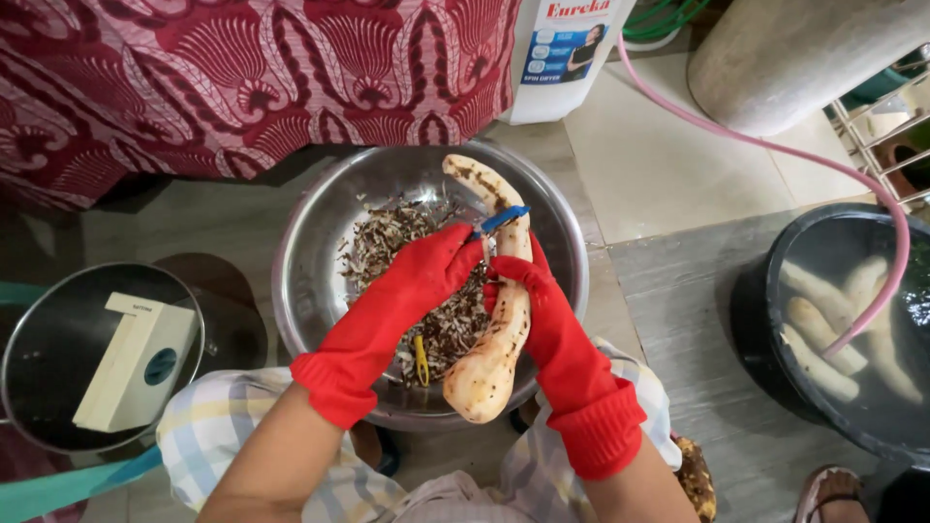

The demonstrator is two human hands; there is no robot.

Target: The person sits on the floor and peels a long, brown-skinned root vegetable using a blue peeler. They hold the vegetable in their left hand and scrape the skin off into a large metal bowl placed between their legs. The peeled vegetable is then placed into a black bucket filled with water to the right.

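A long peeled root (504,320) is gripped by the gloved right hand (533,300) over a steel bowl (320,232); a blue peeler (502,219) is clasped by the left hand (426,276).

Pale tile floor (678,165) meets a grey stone slab (697,320). Red patterned cloth (242,68) drapes across the top left. A pink hose (775,145) curves over the floor toward a dark tub (775,387); a wire rack (886,136) stands at right.

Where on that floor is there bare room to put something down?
Pale floor tiles between the steel bowl and the black tub lie bare, crossed only by a pink hose. The bowl is crowded with peelings.
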